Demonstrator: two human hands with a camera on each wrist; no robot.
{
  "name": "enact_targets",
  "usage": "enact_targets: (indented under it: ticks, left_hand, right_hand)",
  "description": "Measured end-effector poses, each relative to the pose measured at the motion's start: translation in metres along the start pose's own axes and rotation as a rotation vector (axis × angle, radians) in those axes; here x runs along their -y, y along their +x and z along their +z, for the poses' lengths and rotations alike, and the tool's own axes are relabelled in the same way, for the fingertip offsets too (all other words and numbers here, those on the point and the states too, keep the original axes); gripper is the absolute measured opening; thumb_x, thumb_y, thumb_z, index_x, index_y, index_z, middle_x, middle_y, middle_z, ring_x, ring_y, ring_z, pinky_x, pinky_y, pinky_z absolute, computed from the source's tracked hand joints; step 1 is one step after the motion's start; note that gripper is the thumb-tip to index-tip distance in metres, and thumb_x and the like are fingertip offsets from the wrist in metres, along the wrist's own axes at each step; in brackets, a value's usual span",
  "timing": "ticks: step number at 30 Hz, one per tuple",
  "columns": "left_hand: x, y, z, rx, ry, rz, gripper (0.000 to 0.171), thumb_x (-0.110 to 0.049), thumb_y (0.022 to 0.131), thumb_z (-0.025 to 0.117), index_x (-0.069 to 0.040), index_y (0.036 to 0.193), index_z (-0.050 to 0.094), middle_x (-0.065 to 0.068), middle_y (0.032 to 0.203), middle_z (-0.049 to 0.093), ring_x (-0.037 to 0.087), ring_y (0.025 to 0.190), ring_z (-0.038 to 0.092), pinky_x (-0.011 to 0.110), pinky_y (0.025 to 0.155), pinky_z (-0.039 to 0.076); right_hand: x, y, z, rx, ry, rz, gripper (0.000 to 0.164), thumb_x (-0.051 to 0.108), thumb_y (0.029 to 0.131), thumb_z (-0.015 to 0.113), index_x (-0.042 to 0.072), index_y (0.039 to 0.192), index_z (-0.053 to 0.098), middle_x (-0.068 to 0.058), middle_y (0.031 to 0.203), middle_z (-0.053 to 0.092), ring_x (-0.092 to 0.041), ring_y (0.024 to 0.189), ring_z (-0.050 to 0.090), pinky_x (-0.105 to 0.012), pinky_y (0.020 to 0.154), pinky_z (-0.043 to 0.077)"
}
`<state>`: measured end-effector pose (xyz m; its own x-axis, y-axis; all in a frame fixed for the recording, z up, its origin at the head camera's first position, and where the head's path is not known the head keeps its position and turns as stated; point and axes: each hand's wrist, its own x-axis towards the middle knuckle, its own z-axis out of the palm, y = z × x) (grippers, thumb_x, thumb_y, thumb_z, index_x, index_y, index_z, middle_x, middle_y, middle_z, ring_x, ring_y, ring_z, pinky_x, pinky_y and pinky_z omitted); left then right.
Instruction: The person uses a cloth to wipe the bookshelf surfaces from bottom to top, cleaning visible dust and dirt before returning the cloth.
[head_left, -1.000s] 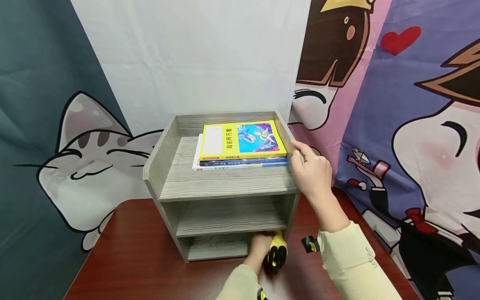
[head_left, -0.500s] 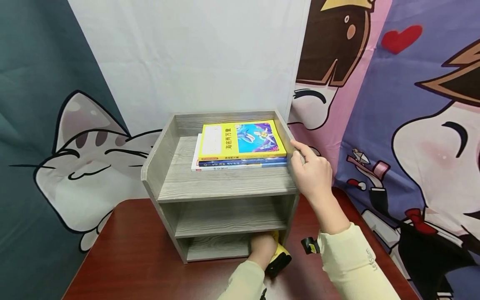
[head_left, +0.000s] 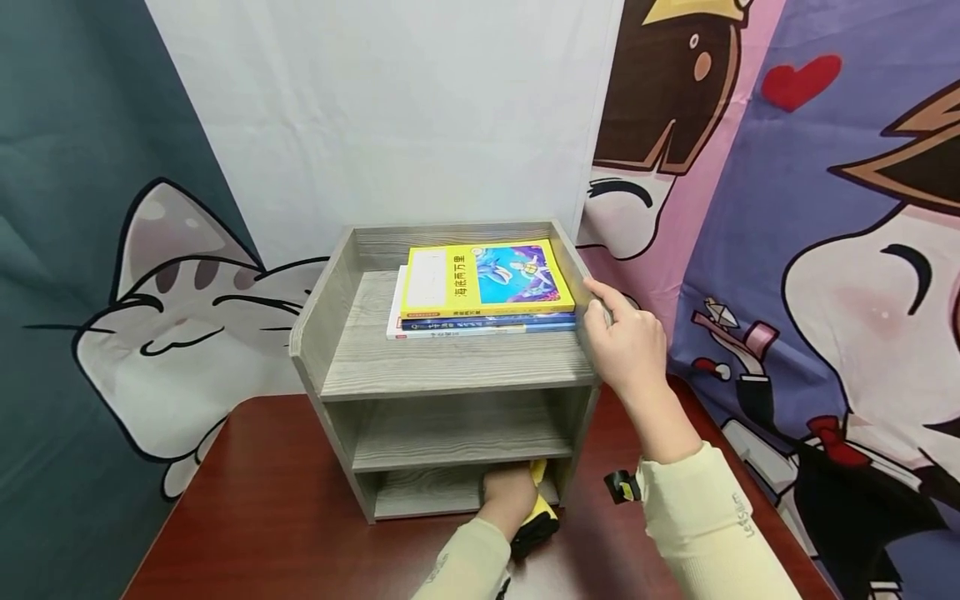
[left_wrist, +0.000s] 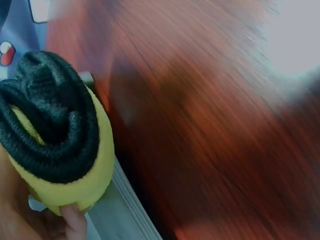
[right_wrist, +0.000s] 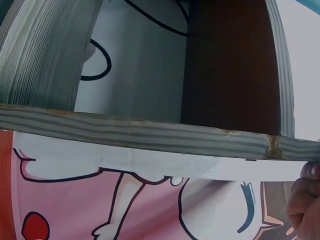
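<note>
My left hand (head_left: 510, 493) reaches into the front of the bottom compartment of a grey wood-grain shelf (head_left: 450, 375). It grips a folded cloth (head_left: 537, 527), yellow on one face and black on the other, whose black end sticks out past the front edge. The left wrist view shows the cloth (left_wrist: 65, 160) in thick folds, with a fingertip (left_wrist: 75, 220) against its yellow face. My right hand (head_left: 628, 340) holds the top edge of the shelf's right side panel, thumb on the inner side. At the right wrist view's border, part of that hand (right_wrist: 306, 200) meets the panel edge.
Several books (head_left: 487, 283) lie stacked on the top level, a yellow one uppermost. Between top and bottom is a middle compartment (head_left: 461, 429). The shelf stands on a reddish-brown table (head_left: 262, 500), with printed cloth hangings (head_left: 375, 108) behind and to the sides.
My left hand has shifted left along the bottom compartment with the cloth, whose black end has turned and moved left. My right hand stays on the side panel.
</note>
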<state>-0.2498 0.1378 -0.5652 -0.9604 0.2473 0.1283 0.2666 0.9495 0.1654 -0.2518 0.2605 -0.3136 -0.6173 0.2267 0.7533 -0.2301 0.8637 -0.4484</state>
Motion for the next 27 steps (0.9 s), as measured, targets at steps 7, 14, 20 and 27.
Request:
enact_targets:
  ticks: [7, 14, 20, 27]
  left_hand:
    - [0.035, -0.006, -0.008, -0.030, -0.045, -0.024, 0.025, -0.019, 0.078, 0.062, -0.017, 0.057, 0.050, -0.002, 0.053, 0.051, 0.016, 0.047, 0.053, 0.036, 0.040, 0.041]
    - [0.075, -0.008, -0.014, -0.050, -0.064, -0.086, 0.017, -0.013, 0.076, 0.060, -0.015, 0.061, 0.053, 0.003, 0.061, 0.055, 0.022, 0.055, 0.057, 0.039, 0.042, 0.043]
    - [0.108, -0.008, -0.022, -0.030, -0.080, -0.144, 0.016, -0.013, 0.079, 0.056, -0.012, 0.064, 0.054, 0.007, 0.069, 0.060, 0.025, 0.063, 0.060, 0.040, 0.047, 0.046]
    - [0.140, -0.019, -0.025, -0.051, -0.057, -0.230, 0.022, -0.017, 0.083, 0.056, -0.010, 0.062, 0.054, 0.009, 0.063, 0.056, 0.027, 0.056, 0.058, 0.044, 0.045, 0.045]
  right_hand:
    - [-0.002, 0.003, -0.004, 0.007, -0.009, 0.013, 0.034, 0.022, 0.090, 0.045, 0.014, 0.115, 0.067, -0.009, 0.048, 0.048, -0.026, 0.042, 0.036, -0.037, 0.046, 0.029]
    - [-0.004, 0.004, -0.007, 0.031, -0.013, 0.038, 0.035, 0.022, 0.091, 0.044, 0.015, 0.116, 0.067, -0.007, 0.045, 0.045, -0.027, 0.044, 0.038, -0.037, 0.047, 0.028]
    - [-0.003, 0.003, -0.010, 0.047, -0.017, 0.045, 0.036, 0.023, 0.091, 0.043, 0.015, 0.117, 0.066, -0.006, 0.044, 0.043, -0.028, 0.045, 0.038, -0.038, 0.047, 0.028]
    - [-0.001, 0.000, -0.012, 0.046, -0.030, 0.056, 0.036, 0.023, 0.091, 0.043, 0.016, 0.119, 0.065, -0.003, 0.043, 0.039, -0.027, 0.044, 0.034, -0.037, 0.047, 0.027]
